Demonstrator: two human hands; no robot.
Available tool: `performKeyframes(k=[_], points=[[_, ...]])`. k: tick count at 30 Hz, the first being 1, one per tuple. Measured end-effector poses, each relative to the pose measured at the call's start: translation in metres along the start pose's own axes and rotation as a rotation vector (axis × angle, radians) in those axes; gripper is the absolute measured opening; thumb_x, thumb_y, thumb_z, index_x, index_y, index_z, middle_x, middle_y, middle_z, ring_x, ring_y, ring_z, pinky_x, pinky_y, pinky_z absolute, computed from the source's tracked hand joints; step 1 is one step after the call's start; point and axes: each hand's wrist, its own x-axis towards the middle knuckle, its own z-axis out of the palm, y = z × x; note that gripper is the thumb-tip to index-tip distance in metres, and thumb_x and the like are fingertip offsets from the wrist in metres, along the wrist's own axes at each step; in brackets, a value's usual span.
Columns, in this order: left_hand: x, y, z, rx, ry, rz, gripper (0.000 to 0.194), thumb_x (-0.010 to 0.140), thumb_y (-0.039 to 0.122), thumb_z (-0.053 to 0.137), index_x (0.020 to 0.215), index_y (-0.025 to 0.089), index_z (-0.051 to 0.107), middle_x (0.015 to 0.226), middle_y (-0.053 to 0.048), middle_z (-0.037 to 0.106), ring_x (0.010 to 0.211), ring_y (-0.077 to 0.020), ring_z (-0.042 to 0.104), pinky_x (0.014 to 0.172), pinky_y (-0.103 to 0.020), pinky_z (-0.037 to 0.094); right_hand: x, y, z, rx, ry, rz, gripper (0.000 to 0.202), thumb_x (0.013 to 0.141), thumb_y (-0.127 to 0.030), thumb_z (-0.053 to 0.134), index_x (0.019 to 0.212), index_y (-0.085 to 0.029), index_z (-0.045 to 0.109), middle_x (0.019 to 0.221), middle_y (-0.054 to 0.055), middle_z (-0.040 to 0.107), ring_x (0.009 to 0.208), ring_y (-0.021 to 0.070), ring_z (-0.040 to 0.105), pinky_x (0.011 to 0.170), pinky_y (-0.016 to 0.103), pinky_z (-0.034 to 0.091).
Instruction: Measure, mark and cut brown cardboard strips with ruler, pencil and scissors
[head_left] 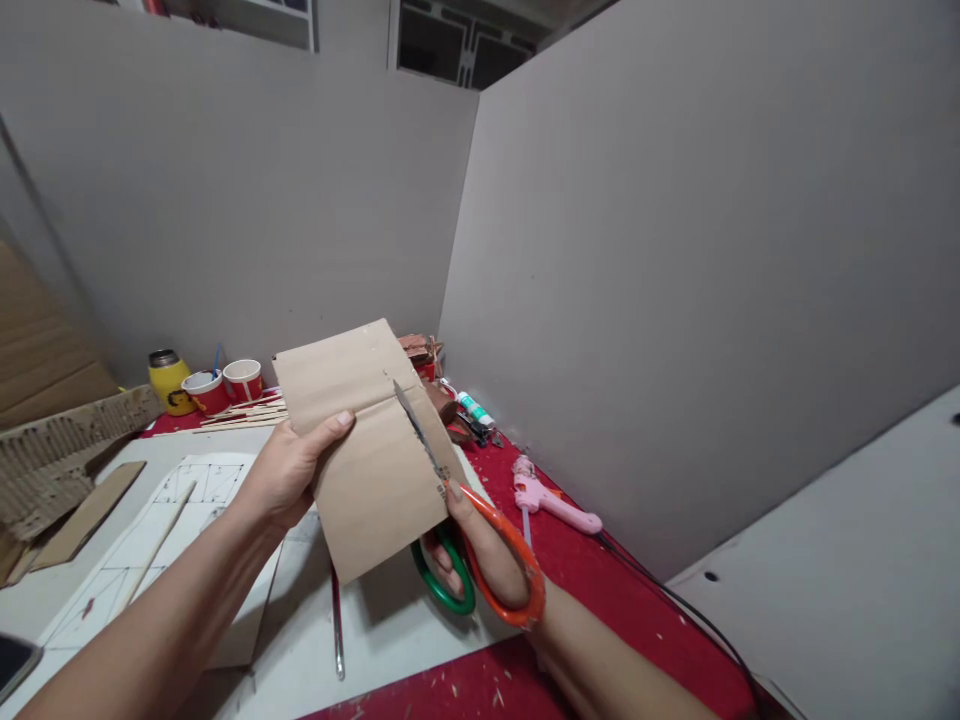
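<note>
My left hand (296, 468) grips a piece of brown cardboard (367, 470) by its left edge, thumb on top and fingers hidden beneath. The cardboard is held up above the table, tilted toward me, with a crease across its middle. My right hand (476, 545) is closed in the handles of a pair of scissors (501, 530), one loop orange and one green. One blade lies over the cardboard's right side, pointing up and away, along a cut line near the right edge; the other blade is hidden behind the sheet.
A pink glue gun (551, 503) with a black cord lies right on the red tabletop (592, 580). Drawn plans (199, 485) and a pen (337, 630) lie on the white board. Paper cups (244, 381), a yellow bottle (171, 383) and thin sticks (247, 413) stand or lie behind; cardboard scraps (82, 455) are left.
</note>
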Motion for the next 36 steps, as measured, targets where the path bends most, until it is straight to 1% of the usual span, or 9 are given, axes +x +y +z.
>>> performKeyframes(k=[4, 9, 12, 16, 19, 26, 31, 34, 36], points=[[0.001, 0.0, -0.001, -0.021, -0.004, -0.018, 0.05, 0.063, 0.03, 0.089, 0.108, 0.015, 0.074, 0.104, -0.011, 0.078, 0.087, -0.0276, 0.074, 0.066, -0.029, 0.059, -0.001, -0.001, 0.001, -0.016, 0.018, 0.004, 0.07, 0.077, -0.087, 0.048, 0.062, -0.019, 0.053, 0.045, -0.005, 0.047, 0.031, 0.0062, 0.04, 0.03, 0.019, 0.029], [0.004, -0.001, -0.001, -0.07, -0.004, -0.07, 0.04, 0.06, 0.028, 0.089, 0.095, 0.014, 0.076, 0.091, -0.01, 0.079, 0.083, -0.0281, 0.074, 0.064, -0.03, 0.058, 0.002, -0.001, -0.002, -0.02, 0.002, 0.011, 0.07, 0.077, -0.087, 0.048, 0.063, -0.019, 0.054, 0.046, -0.005, 0.046, 0.032, 0.0069, 0.04, 0.031, 0.02, 0.029], [0.006, -0.002, -0.002, -0.104, -0.021, -0.106, 0.038, 0.059, 0.03, 0.088, 0.09, 0.012, 0.076, 0.084, -0.011, 0.078, 0.081, -0.0287, 0.073, 0.064, -0.03, 0.058, 0.002, -0.001, -0.002, -0.035, 0.021, 0.012, 0.071, 0.077, -0.087, 0.047, 0.063, -0.019, 0.056, 0.046, -0.004, 0.046, 0.032, 0.007, 0.04, 0.031, 0.02, 0.029], [0.006, -0.003, -0.001, -0.133, -0.022, -0.117, 0.039, 0.059, 0.029, 0.087, 0.092, 0.012, 0.077, 0.084, -0.01, 0.078, 0.079, -0.0278, 0.074, 0.067, -0.032, 0.058, 0.0, -0.002, -0.001, -0.085, 0.038, -0.021, 0.071, 0.08, -0.086, 0.045, 0.059, -0.019, 0.054, 0.045, -0.004, 0.046, 0.031, 0.0076, 0.041, 0.032, 0.02, 0.03], [0.006, -0.004, 0.001, -0.139, -0.005, -0.109, 0.039, 0.059, 0.026, 0.088, 0.094, 0.013, 0.076, 0.084, -0.009, 0.079, 0.078, -0.0269, 0.074, 0.066, -0.031, 0.059, -0.002, -0.001, 0.001, -0.109, 0.06, -0.026, 0.07, 0.082, -0.084, 0.043, 0.058, -0.019, 0.054, 0.044, -0.004, 0.046, 0.03, 0.0072, 0.04, 0.032, 0.02, 0.03], [0.005, -0.001, 0.001, -0.136, 0.021, -0.117, 0.034, 0.06, 0.022, 0.087, 0.091, 0.012, 0.077, 0.082, -0.01, 0.079, 0.076, -0.0274, 0.074, 0.062, -0.031, 0.059, -0.004, 0.001, 0.007, -0.118, 0.096, -0.015, 0.073, 0.079, -0.088, 0.041, 0.054, -0.019, 0.05, 0.04, -0.005, 0.042, 0.028, 0.0065, 0.036, 0.029, 0.019, 0.026], [0.002, -0.001, 0.003, -0.134, 0.055, -0.118, 0.029, 0.063, 0.02, 0.085, 0.09, 0.012, 0.077, 0.08, -0.011, 0.078, 0.074, -0.0276, 0.074, 0.059, -0.03, 0.059, 0.001, 0.005, 0.004, -0.082, 0.059, -0.02, 0.071, 0.079, -0.087, 0.044, 0.057, -0.019, 0.051, 0.042, -0.005, 0.043, 0.03, 0.0066, 0.039, 0.03, 0.019, 0.028], [0.006, 0.0, 0.002, -0.141, 0.101, -0.106, 0.027, 0.065, 0.016, 0.083, 0.09, 0.009, 0.076, 0.079, -0.012, 0.078, 0.071, -0.0276, 0.074, 0.057, -0.031, 0.06, 0.006, 0.009, 0.0, -0.017, -0.019, 0.01, 0.069, 0.078, -0.086, 0.046, 0.062, -0.019, 0.052, 0.045, -0.006, 0.045, 0.032, 0.0064, 0.038, 0.032, 0.019, 0.029], [0.012, 0.005, -0.003, -0.163, 0.16, -0.07, 0.023, 0.067, 0.013, 0.08, 0.089, 0.01, 0.075, 0.077, -0.011, 0.077, 0.069, -0.0254, 0.074, 0.058, -0.03, 0.06, 0.007, 0.011, -0.002, -0.015, -0.069, 0.028, 0.07, 0.079, -0.087, 0.043, 0.069, -0.018, 0.055, 0.048, -0.006, 0.045, 0.034, 0.0063, 0.038, 0.034, 0.019, 0.03]])
